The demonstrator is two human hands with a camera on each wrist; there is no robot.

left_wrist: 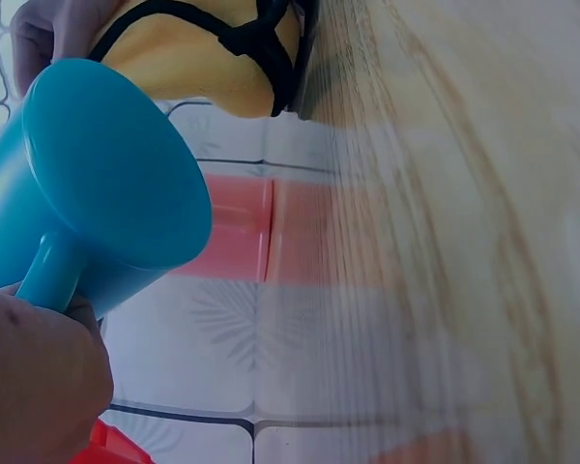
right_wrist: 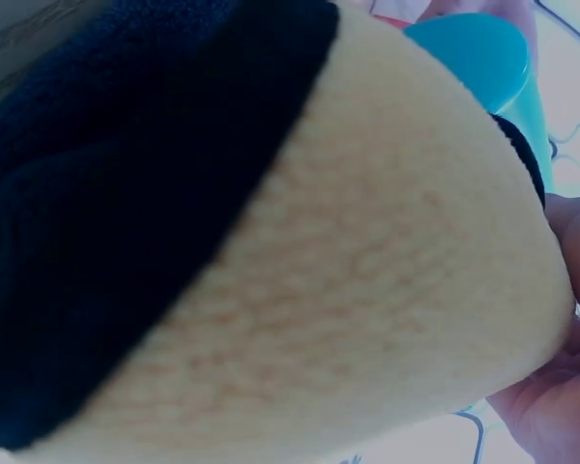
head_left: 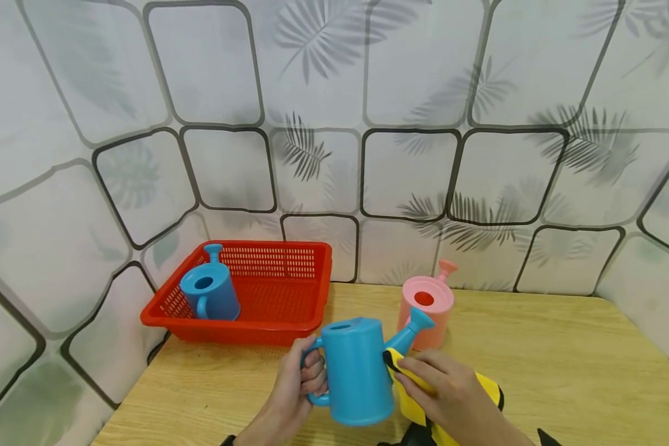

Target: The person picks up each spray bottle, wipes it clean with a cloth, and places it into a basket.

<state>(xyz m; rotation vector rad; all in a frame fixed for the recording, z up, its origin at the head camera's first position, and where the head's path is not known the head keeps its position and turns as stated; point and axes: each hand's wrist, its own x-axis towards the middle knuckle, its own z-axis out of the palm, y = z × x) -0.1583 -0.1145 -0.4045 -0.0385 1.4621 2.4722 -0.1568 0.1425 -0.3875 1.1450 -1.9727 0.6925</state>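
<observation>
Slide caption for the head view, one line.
Left hand holds a blue watering can by its handle; right hand holds a yellow cloth at the spout.

The left hand (head_left: 300,385) is bare, with fingers and wrist left uncovered. A small black edge (head_left: 228,440) is visible behind the left hand, at the end of the exposed wrist. The right hand (head_left: 446,385), located to the right of the left hand, is likewise bare. A narrow, pointed black piece (head_left: 547,438) is visible farthest right of the left hand. Sleeve or strap cannot be distinguished.
</observation>
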